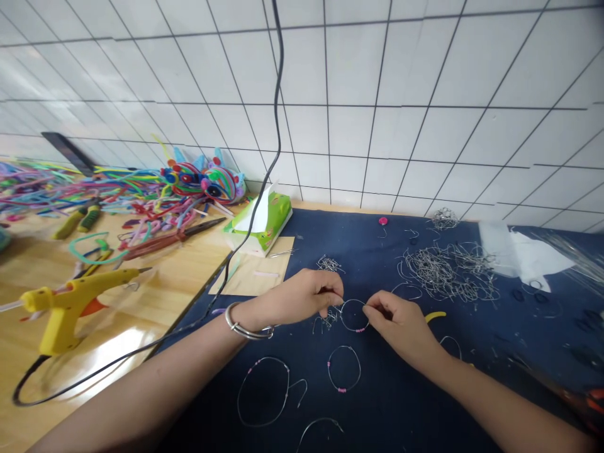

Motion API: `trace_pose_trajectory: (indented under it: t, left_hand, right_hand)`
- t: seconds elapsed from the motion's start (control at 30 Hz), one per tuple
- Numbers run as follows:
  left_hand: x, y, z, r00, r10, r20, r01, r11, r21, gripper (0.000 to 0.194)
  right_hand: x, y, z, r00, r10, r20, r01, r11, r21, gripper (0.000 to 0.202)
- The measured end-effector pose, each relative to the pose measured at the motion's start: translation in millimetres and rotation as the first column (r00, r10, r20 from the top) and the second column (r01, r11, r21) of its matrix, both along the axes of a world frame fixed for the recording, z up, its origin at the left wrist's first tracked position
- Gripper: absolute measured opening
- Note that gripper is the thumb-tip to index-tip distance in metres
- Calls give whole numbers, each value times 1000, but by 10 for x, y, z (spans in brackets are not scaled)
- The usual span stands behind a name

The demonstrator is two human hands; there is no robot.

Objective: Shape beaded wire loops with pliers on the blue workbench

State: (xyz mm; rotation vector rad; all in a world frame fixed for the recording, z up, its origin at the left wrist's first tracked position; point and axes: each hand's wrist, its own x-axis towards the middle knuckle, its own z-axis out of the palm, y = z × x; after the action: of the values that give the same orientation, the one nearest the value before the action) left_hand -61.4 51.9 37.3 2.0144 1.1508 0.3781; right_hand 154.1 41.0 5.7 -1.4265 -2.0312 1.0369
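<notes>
left wrist | bangle: shiny, silver-coloured, overlapping bands | forearms bare

Yellow glue gun, navy cloth, pink beads, white tiles with dark grid lines.

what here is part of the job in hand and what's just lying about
Part of it, it seems:
- held beaded ring
- small beaded ring below it
- large beaded ring
- tangled wire

Just lying about:
- yellow glue gun
- tissue pack
- fuzzy stems
</notes>
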Motion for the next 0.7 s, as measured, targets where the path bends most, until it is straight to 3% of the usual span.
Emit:
trace_pose_trajectory:
  t: [0.23, 0.37, 0.43, 0.5, 0.7]
  left_hand:
    - [-50, 36, -10, 999, 15, 49, -13, 999, -52, 13]
    - [-43, 2, 36, 994, -67, 85, 72, 996, -52, 16]
    - [-42, -4, 6, 996, -84, -33, 88, 990, 112, 17]
    - [-48, -6, -54, 983, 0, -186, 60, 946, 317, 19]
    - [-72, -42, -125, 883, 43, -468, 217, 846, 488, 17]
  right_hand:
    - [-7, 7, -33, 1000, -21, 8, 21, 1000, 8, 14]
    - [-16, 12, -38, 1000, -25, 18, 25, 1000, 11, 13]
    - [-17, 11, -35, 1000, -20, 23, 20, 1000, 15, 13]
    - [-16, 4, -29, 999, -17, 28, 17, 1000, 17, 13]
    - [-13, -10, -13, 999, -2, 47, 1, 1000, 19, 14]
